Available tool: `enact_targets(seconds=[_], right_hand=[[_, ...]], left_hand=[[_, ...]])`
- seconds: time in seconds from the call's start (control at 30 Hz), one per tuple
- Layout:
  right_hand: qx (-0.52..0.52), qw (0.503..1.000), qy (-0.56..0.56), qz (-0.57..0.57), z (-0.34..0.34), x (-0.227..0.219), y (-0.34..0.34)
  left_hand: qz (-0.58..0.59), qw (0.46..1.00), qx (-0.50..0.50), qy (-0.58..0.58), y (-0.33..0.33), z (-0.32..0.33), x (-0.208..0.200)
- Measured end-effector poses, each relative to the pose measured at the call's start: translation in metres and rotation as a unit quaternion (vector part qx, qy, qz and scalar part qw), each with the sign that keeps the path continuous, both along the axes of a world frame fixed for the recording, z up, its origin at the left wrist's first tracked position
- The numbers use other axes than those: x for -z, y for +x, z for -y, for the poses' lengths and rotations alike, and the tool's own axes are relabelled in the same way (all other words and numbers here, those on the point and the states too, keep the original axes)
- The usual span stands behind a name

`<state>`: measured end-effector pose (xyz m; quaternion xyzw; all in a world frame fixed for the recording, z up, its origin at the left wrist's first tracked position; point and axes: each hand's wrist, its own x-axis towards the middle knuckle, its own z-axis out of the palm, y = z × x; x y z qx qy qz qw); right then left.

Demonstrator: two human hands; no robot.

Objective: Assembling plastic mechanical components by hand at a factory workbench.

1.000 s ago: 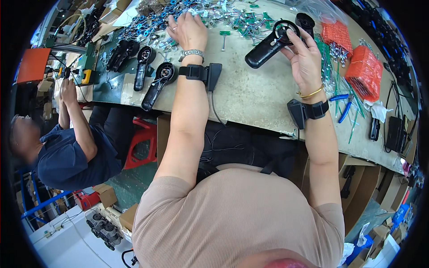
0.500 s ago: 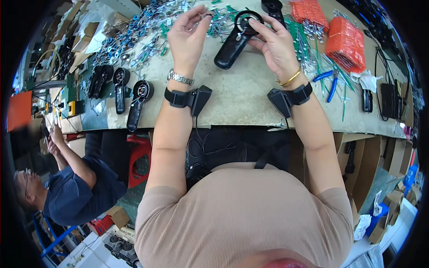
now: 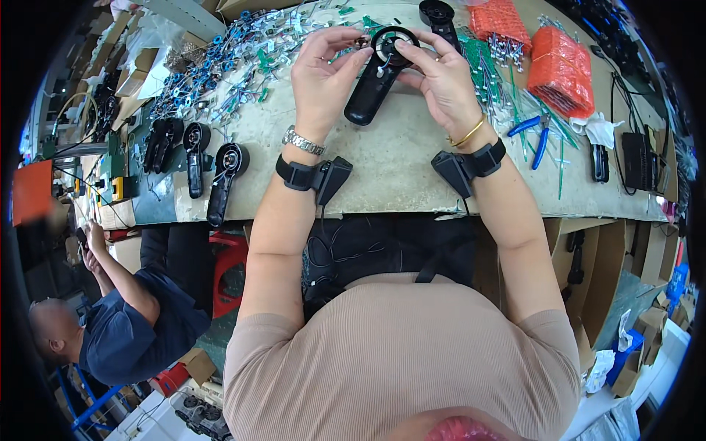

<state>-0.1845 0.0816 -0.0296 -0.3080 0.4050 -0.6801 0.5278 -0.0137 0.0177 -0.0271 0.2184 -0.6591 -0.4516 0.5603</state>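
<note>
Here, in the head view, the right hand (image 3: pixel 447 82) grips the round end of a black casing (image 3: pixel 370 92) slanting over the bench (image 3: pixel 412 176), while the left hand (image 3: pixel 323 79) pinches a small part (image 3: pixel 361 42) just beside that end. Other casings (image 3: pixel 220 192) lie to the left, pliers (image 3: pixel 540 145) and red packs (image 3: pixel 562 73) to the right, a heap of wires (image 3: pixel 220 77) beyond

Left hand (image 3: pixel 323 77) in a pinch, right hand (image 3: pixel 447 82) curled nearby

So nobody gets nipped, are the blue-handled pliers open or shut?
Open: the blue-handled pliers lie with handles spread in a V; the tips are too small to tell.
</note>
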Motion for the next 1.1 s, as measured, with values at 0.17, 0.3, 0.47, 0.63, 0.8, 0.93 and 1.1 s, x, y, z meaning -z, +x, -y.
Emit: enact_targets(seconds=[0.17, 0.3, 0.47, 0.63, 0.8, 0.93, 1.1], right_hand=[[-0.003, 1.000, -0.001, 0.004, 0.001, 0.001, -0.001], [-0.002, 1.000, -0.006, 0.009, 0.002, 0.003, -0.001], [-0.002, 1.000, 0.005, 0.000, 0.002, 0.003, -0.003], [0.001, 1.000, 0.013, -0.009, 0.003, 0.004, -0.001], [-0.002, 1.000, 0.015, -0.016, 0.002, 0.003, -0.001], [-0.011, 1.000, 0.006, -0.016, 0.001, 0.003, 0.001], [-0.036, 0.999, -0.014, -0.011, 0.000, 0.008, 0.002]], left_hand=[[-0.088, 0.995, -0.034, 0.022, 0.000, -0.001, -0.003], [-0.054, 0.992, -0.115, -0.005, 0.010, 0.008, -0.005], [0.086, 0.927, -0.300, -0.208, 0.015, 0.004, -0.009], [0.060, 0.949, -0.240, -0.195, 0.008, -0.006, -0.017], [0.077, 0.975, -0.136, -0.155, -0.004, -0.013, -0.013], [0.160, 0.937, -0.195, -0.243, -0.003, -0.011, -0.011], [0.204, 0.912, -0.224, -0.277, -0.005, -0.013, -0.006]])
